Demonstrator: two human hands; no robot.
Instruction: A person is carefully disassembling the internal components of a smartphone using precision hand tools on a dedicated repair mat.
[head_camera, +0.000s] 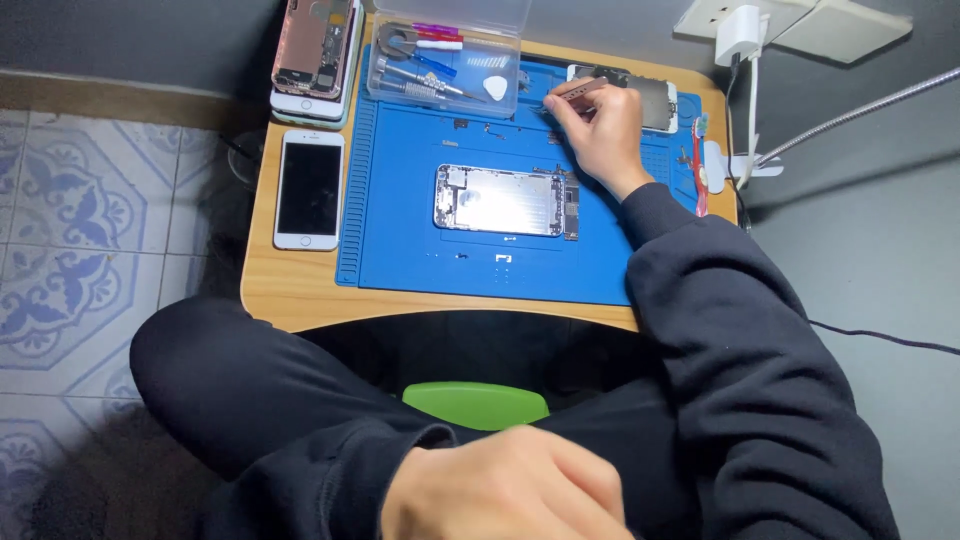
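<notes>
We see a small wooden table (300, 290) in the upper middle of the frame, standing on a patterned tile floor (70, 200) at left. A blue mat (400, 240) covers most of the top. Left of the mat lies a white phone (309, 189) face up; above it, a stack of phones (315, 60) at the table's upper left corner. A white lamp base (715, 165) sits at the right edge.

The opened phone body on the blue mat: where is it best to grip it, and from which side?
Probably by its two long edges, from above. The opened phone body lies flat on the blue mat, exposed parts facing up, so fingers should stay off its face. Both edges are free.
</notes>
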